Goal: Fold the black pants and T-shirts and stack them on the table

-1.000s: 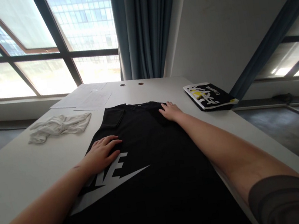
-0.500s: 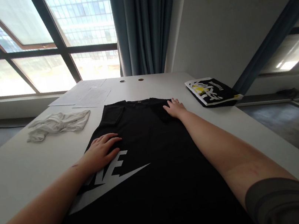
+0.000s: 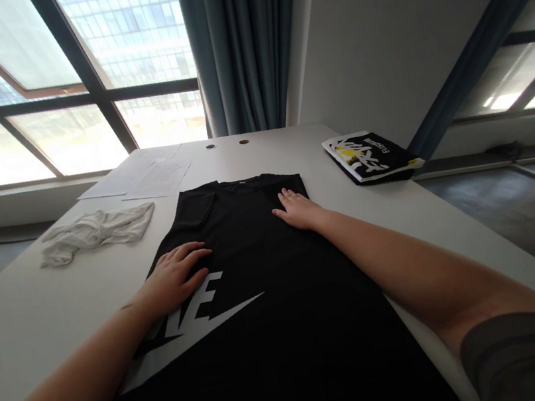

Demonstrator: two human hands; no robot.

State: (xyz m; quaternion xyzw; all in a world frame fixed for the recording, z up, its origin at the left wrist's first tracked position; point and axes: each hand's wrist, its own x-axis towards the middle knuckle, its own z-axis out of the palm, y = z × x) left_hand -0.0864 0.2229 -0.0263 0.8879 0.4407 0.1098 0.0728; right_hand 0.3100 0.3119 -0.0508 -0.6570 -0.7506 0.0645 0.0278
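Inward on the black shirt (image 3: 276,323) my right hand (image 3: 298,209) has slid; it and my left hand (image 3: 178,275) rest there palm-down, fingers apart. The shirt stretches toward twelve o'clock on the white table (image 3: 20,331). White cloth (image 3: 96,233) lies at ten, papers (image 3: 154,179) at eleven, blue curtain (image 3: 245,50) at twelve, a book-like object (image 3: 374,156) at two, grey floor (image 3: 515,210) at three.

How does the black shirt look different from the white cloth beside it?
The black shirt is spread out flat, while the white cloth is crumpled. The shirt bears a pale print; none shows on the cloth. The left hand and right hand rest on the shirt; neither touches the cloth. Both lie on the white table.
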